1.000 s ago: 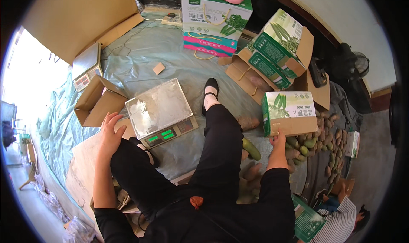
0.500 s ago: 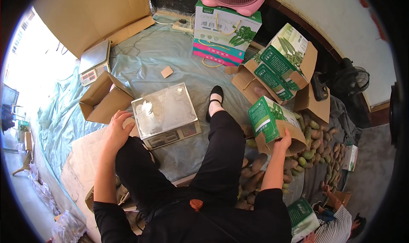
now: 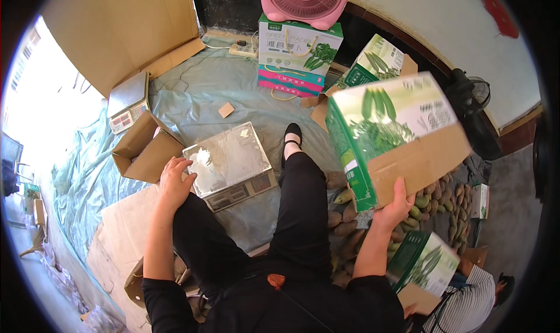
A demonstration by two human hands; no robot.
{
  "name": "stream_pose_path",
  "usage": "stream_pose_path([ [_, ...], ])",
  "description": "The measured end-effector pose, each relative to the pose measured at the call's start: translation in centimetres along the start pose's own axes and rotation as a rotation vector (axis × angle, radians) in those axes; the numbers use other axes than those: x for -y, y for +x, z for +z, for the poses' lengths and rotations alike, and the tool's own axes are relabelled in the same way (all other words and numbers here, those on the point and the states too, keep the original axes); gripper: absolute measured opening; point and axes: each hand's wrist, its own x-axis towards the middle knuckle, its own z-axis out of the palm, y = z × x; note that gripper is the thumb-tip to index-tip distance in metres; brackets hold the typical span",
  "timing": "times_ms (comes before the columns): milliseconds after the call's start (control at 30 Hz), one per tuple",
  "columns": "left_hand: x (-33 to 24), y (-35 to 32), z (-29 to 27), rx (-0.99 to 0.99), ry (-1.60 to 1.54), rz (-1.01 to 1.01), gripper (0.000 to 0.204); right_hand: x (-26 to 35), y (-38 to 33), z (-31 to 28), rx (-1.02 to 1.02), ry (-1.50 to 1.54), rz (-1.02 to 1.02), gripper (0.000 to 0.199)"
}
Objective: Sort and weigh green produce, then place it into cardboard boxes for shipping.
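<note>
My right hand (image 3: pixel 394 209) grips the lower edge of a green and white cardboard box (image 3: pixel 402 123), printed with green vegetables. The box is raised and tilted above a pile of root vegetables (image 3: pixel 430 203), hiding part of it. My left hand (image 3: pixel 177 182) is empty, its fingers apart, resting by my left knee at the near-left edge of a flat-topped weighing scale (image 3: pixel 233 158). White smears and dirt mark the scale's plate, and nothing stands on it. Just left of the scale is an open brown carton (image 3: pixel 143 146).
A pink fan (image 3: pixel 304 0) stands on stacked gift boxes (image 3: pixel 298 50) at the back. Another scale (image 3: pixel 128 99) is at the far left on blue plastic sheeting (image 3: pixel 198 93). A black fan (image 3: pixel 472 93) is at right. Lower right, a co-worker in stripes (image 3: pixel 466 301) is beside another box (image 3: pixel 429 263).
My right hand has lifted the box up from beside the other boxes, and it now looks much larger. My left hand has shifted slightly. The co-worker's box has risen into view.
</note>
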Motion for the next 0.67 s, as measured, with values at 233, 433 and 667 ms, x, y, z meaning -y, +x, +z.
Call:
stream_pose_path([
  [233,0.1,-0.3,-0.1,-0.049,0.051,0.037,0.033,1.4,0.1,6.4,0.604,-0.408,-0.265,0.015],
  [433,-2.6,-2.1,-2.8,-0.416,-0.211,0.201,0.038,-4.6,-0.7,13.1,1.044,-0.638,-0.432,0.014],
  [667,-12.8,-10.6,-18.0,-1.049,-0.339,0.867,0.076,-13.0,-6.3,17.8,1.437,-0.851,-0.75,0.008],
])
